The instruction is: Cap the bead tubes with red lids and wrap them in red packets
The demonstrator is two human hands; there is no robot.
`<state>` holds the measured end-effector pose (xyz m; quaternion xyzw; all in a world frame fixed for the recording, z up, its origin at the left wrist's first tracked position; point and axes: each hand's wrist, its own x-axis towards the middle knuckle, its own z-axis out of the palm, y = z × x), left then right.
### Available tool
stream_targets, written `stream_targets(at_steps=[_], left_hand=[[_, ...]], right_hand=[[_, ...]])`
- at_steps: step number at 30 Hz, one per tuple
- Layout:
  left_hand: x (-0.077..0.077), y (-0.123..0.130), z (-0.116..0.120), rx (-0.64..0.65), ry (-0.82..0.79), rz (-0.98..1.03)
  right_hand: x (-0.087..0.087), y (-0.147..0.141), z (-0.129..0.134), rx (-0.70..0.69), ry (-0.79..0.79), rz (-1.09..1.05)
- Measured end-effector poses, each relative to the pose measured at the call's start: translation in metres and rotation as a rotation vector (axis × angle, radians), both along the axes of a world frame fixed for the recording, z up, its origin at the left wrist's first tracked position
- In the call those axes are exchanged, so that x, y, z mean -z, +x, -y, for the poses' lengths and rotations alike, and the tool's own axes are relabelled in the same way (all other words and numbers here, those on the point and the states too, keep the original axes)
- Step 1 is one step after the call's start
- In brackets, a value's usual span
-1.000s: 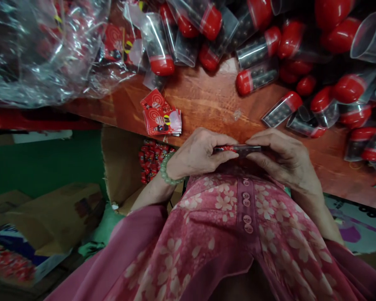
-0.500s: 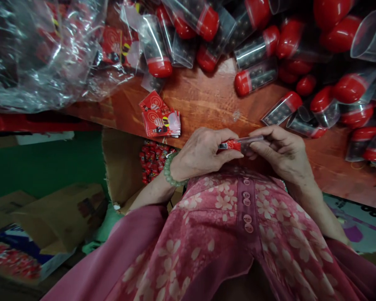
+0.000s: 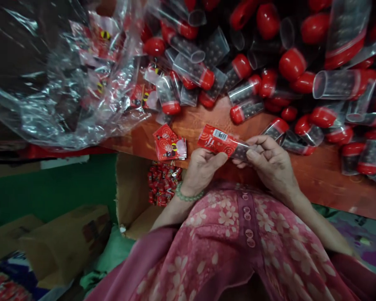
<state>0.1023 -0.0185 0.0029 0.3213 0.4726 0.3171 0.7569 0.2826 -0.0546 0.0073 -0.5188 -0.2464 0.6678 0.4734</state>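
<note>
Between my hands lies a clear plastic tube of dark balls [image 3: 240,151]. A red printed sleeve [image 3: 217,139] with a barcode faces up at its left end. My left hand [image 3: 203,170], with a green bead bracelet at the wrist, pinches the sleeve's near edge under the thumb. Thumb and fingers of my right hand [image 3: 274,163] grip the tube's right end. How far the tube sits inside the sleeve I cannot tell. A small stack of flat red printed sleeves [image 3: 169,144] rests on the table left of my hands.
Many clear tubes with red caps [image 3: 247,110] are heaped across the back and right of the wooden table [image 3: 203,115]. A crinkled clear plastic bag [image 3: 81,104] covers the back left. Below the table edge, a cardboard box [image 3: 125,192] holds small red packets [image 3: 163,184].
The red sleeve and tube, seen nearly edge-on before, are now turned with the barcode face up. My left hand has moved slightly left and down. The camera view has shifted upward.
</note>
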Motion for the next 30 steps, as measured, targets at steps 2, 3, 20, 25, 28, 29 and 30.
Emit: stream_targets(at_steps=[2,3,20,25,28,29,30], left_hand=[[-0.001,0.011,0.002,-0.049,-0.007,0.049],[-0.002,0.016,0.003,-0.074,-0.016,0.068],[-0.003,0.024,-0.008,-0.163,0.011,0.043],[0.001,0.03,-0.007,-0.209,-0.04,0.026],[0.002,0.032,-0.008,-0.214,-0.049,0.03],[0.003,0.033,-0.008,-0.212,-0.055,0.024],[0.003,0.033,-0.008,-0.211,-0.06,0.017]], right_hand=[[-0.001,-0.007,0.0,-0.05,0.005,-0.011],[-0.001,-0.011,0.001,-0.058,0.014,-0.016],[0.001,-0.027,-0.002,0.076,0.116,0.131],[0.01,-0.029,0.004,0.111,0.167,0.322],[0.01,-0.029,0.002,0.081,0.13,0.249],[0.009,-0.029,0.0,0.069,0.112,0.214],[0.008,-0.03,-0.001,0.071,0.103,0.191]])
